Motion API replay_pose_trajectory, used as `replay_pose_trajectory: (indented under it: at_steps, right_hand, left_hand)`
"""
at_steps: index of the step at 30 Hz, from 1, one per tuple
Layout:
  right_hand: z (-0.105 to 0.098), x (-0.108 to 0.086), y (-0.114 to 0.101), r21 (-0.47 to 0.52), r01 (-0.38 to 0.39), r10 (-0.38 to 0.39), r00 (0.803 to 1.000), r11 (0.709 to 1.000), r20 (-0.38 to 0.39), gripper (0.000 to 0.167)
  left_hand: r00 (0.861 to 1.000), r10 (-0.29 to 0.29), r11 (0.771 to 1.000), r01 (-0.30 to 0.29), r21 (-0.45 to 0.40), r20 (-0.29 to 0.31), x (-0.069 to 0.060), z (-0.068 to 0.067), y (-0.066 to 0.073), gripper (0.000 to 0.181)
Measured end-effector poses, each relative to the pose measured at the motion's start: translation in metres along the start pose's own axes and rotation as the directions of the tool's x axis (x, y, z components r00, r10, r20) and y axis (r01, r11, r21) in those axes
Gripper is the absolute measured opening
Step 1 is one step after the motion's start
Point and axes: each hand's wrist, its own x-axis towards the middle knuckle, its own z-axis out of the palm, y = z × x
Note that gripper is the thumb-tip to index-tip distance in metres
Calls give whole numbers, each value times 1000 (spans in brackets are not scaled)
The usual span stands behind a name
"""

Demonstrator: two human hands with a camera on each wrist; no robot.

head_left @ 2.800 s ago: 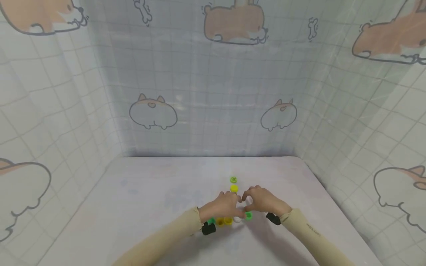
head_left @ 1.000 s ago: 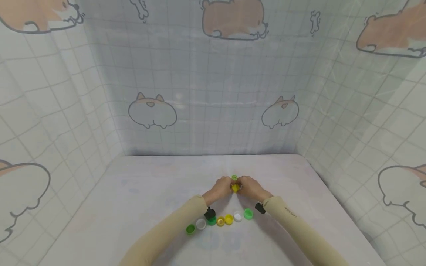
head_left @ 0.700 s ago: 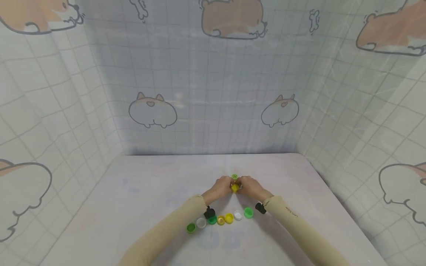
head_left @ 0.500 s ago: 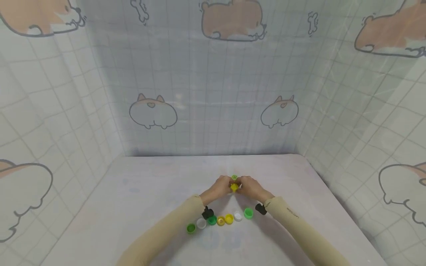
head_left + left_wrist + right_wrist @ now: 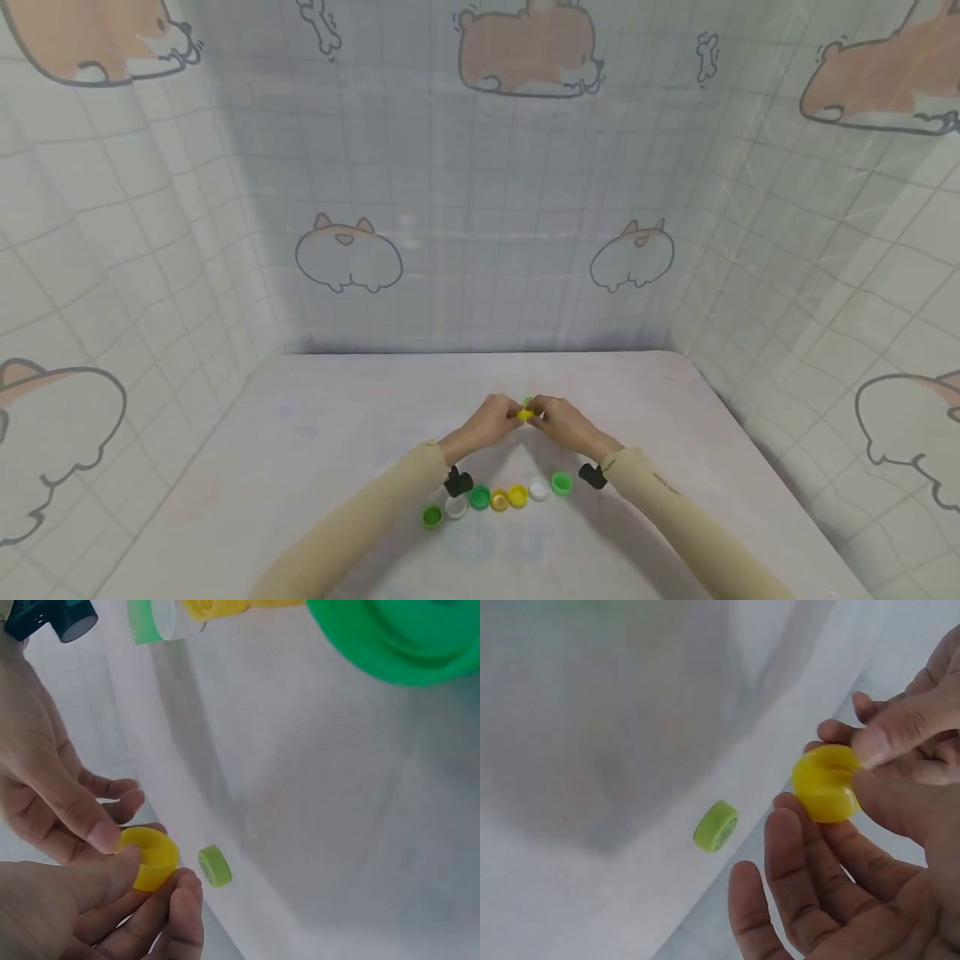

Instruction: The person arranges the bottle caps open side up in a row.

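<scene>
Both hands meet far forward over the table in the head view. Between them is a yellow bottle cap (image 5: pixel 524 414), its hollow side showing in both wrist views. My left hand (image 5: pixel 489 422) pinches one side of it with thumb and fingers. The thumb and fingers of my right hand (image 5: pixel 564 425) grip the other side. Just beyond the hands lies a light green cap (image 5: pixel 717 826), mostly covered by them in the head view.
Nearer the body, a row of caps lies on the white table (image 5: pixel 337 467): dark green (image 5: pixel 432 517), white (image 5: pixel 456 506), green (image 5: pixel 480 497), two yellow ones (image 5: pixel 508 498), white (image 5: pixel 537 489) and bright green (image 5: pixel 562 483). Patterned curtains (image 5: pixel 480 292) enclose the table on three sides.
From above the row of caps, both hands have moved forward to the yellow cap, which lay on the table. They have taken hold of it, and it has since shifted slightly farther away and turned.
</scene>
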Motion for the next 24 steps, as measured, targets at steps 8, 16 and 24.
replay_pose_trajectory:
  at_steps: [8,16,24]
  right_hand:
    - [-8,-3,-2,112,56,-52,998,992,-36,20]
    - [-17,-3,-13,223,-14,37,994,975,-101,26]
    - [-16,-6,-10,289,31,-5,996,957,-90,24]
  left_hand:
    - [999,3,999,-5,-54,-51,-4,-7,4,25]
    - [986,66,997,-70,-22,-150,-5,-8,5,41]
    - [982,54,996,-41,76,-183,-8,-8,4,34]
